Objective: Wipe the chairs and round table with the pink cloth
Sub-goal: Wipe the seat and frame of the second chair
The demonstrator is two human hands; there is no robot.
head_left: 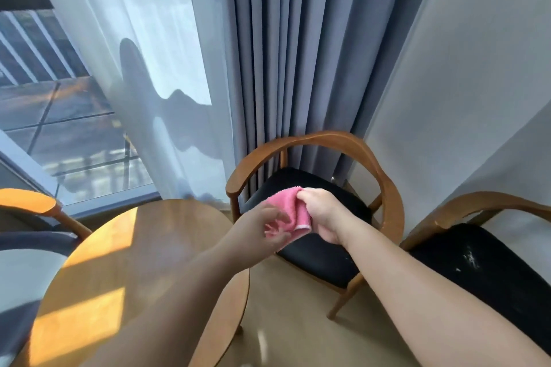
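You hold the pink cloth [287, 207] in the air over the black seat of the middle chair [387, 188], just past the edge of the bench [149, 247], touching neither. Your right hand [323, 214] has its fingers [308, 196] curled tight round the cloth's upper end. Your left hand [268, 226] is at the lower edge, half curled and blurred, so I cannot tell whether it grips. Held between two hands like this, you are likely folding it into a pad before wiping. The right-hand chair [477, 205] shows white specks on its seat and needs attention.
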